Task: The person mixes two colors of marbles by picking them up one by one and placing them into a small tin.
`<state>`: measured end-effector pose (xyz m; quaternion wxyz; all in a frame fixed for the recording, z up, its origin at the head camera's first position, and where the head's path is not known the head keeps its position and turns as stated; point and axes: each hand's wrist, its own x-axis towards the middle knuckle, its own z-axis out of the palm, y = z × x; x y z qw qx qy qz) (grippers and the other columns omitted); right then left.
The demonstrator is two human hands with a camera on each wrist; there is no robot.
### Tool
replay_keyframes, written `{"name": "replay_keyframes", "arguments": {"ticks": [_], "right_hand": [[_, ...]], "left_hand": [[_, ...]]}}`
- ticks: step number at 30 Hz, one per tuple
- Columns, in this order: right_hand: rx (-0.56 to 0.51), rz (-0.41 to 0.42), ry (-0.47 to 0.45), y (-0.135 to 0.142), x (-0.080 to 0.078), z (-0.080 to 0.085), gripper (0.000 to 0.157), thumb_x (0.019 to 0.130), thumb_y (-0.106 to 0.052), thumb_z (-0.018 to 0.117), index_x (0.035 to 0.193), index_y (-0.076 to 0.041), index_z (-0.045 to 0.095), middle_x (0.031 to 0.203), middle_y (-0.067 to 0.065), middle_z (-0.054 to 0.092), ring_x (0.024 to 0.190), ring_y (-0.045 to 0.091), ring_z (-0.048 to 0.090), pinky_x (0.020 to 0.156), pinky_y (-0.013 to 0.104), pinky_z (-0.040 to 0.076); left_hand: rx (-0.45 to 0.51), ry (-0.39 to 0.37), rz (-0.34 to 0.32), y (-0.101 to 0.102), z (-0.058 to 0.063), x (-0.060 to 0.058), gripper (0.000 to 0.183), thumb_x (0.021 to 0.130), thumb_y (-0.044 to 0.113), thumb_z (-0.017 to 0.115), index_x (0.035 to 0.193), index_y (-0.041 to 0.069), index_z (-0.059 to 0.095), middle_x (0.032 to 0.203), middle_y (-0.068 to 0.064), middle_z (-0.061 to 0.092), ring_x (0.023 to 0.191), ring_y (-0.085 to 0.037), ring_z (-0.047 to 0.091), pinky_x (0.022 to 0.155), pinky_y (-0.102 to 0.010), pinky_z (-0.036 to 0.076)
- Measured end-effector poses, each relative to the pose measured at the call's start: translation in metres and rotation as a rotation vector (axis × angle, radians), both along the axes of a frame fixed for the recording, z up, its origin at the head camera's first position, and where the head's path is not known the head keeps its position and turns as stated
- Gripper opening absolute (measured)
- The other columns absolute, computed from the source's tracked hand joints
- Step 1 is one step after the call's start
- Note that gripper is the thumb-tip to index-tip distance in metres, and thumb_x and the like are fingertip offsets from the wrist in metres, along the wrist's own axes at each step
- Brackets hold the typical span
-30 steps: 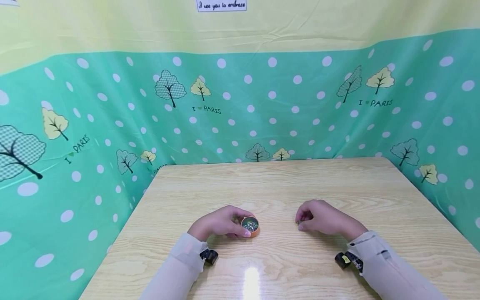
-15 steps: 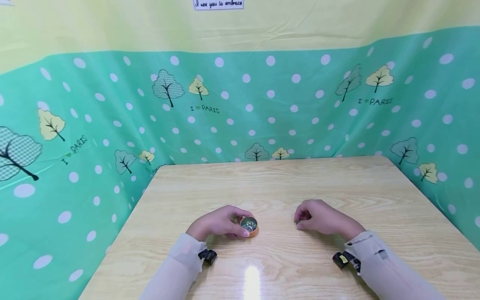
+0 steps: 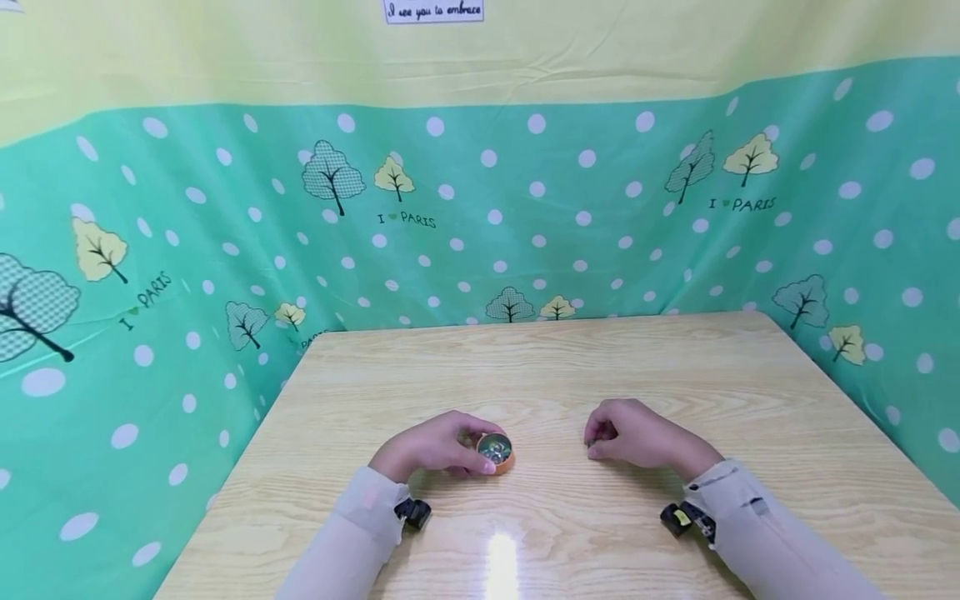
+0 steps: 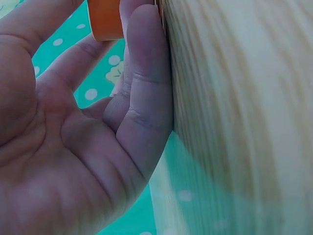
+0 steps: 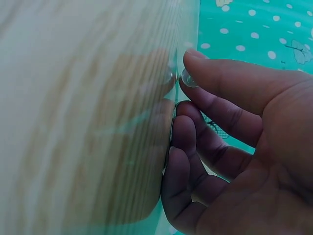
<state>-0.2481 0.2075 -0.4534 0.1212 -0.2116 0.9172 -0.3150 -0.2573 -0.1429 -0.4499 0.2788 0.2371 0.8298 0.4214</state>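
Note:
In the head view my left hand (image 3: 442, 446) grips a small round orange container (image 3: 502, 468) between thumb and fingers. Several shiny, glassy pieces (image 3: 495, 452) lie inside its open top. The left wrist view shows only part of the container's orange wall (image 4: 105, 22), with my little-finger side resting along the table. To the right of it, my right hand (image 3: 637, 433) is down at the tabletop. Its thumb and index finger pinch a clear glass marble (image 5: 188, 79), seen right at the table surface in the right wrist view. The other fingers are curled in.
The light wood-grain table (image 3: 540, 367) spreads under both hands, its glossy top reflecting a bright light near the front. Behind and to the sides hangs a green polka-dot curtain (image 3: 420, 283). Black wrist cameras (image 3: 414, 513) sit below both sleeves, close over the table.
Both hands keep their places and holds. Only the head view shifts slightly.

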Motion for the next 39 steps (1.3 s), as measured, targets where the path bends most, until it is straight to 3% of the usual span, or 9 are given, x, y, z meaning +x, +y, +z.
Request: {"name": "replay_keyframes", "arguments": {"ticks": [8,13,23,32,39], "right_hand": [[-0.008,-0.026,0.007,-0.003,0.0,0.005,0.01,0.091,-0.016,0.08,0.09,-0.019,0.071,0.086,-0.005,0.065,0.08,0.015,0.058,0.07,0.03,0.05],[-0.022,-0.05,0.026,-0.007,-0.002,0.006,0.009,0.091,-0.018,0.081,0.092,-0.02,0.072,0.086,-0.006,0.066,0.081,0.014,0.059,0.072,0.029,0.05],[-0.063,-0.07,0.109,-0.018,-0.009,0.01,0.007,0.092,-0.02,0.079,0.093,-0.021,0.073,0.091,-0.008,0.068,0.086,0.011,0.062,0.077,0.027,0.053],[-0.096,-0.058,0.183,-0.028,-0.007,0.012,0.006,0.092,-0.02,0.08,0.096,-0.021,0.075,0.095,-0.01,0.067,0.091,0.01,0.062,0.084,0.035,0.054],[-0.128,-0.053,0.176,-0.041,-0.007,0.012,0.007,0.092,-0.02,0.08,0.097,-0.02,0.075,0.097,-0.01,0.067,0.094,0.01,0.062,0.087,0.038,0.055]], "left_hand": [[0.007,-0.034,0.009,-0.001,0.001,0.0,0.047,0.088,0.025,0.085,0.132,0.029,0.07,0.106,-0.006,0.072,0.073,-0.019,0.068,0.065,-0.033,0.057],[0.029,-0.04,0.002,-0.002,0.001,0.0,0.052,0.082,0.017,0.089,0.13,0.028,0.071,0.104,-0.009,0.068,0.067,-0.018,0.062,0.059,-0.031,0.051],[0.023,0.008,-0.026,-0.001,0.002,-0.002,0.047,0.082,0.017,0.089,0.126,0.025,0.073,0.1,-0.005,0.071,0.069,-0.017,0.063,0.061,-0.03,0.053],[-0.007,0.008,0.004,-0.001,-0.001,-0.003,0.051,0.078,0.015,0.091,0.124,0.029,0.074,0.105,-0.006,0.071,0.07,-0.017,0.063,0.062,-0.031,0.054],[-0.001,0.009,0.002,-0.001,-0.001,-0.003,0.052,0.078,0.015,0.091,0.125,0.028,0.073,0.105,-0.005,0.071,0.07,-0.017,0.064,0.061,-0.032,0.054]]}}
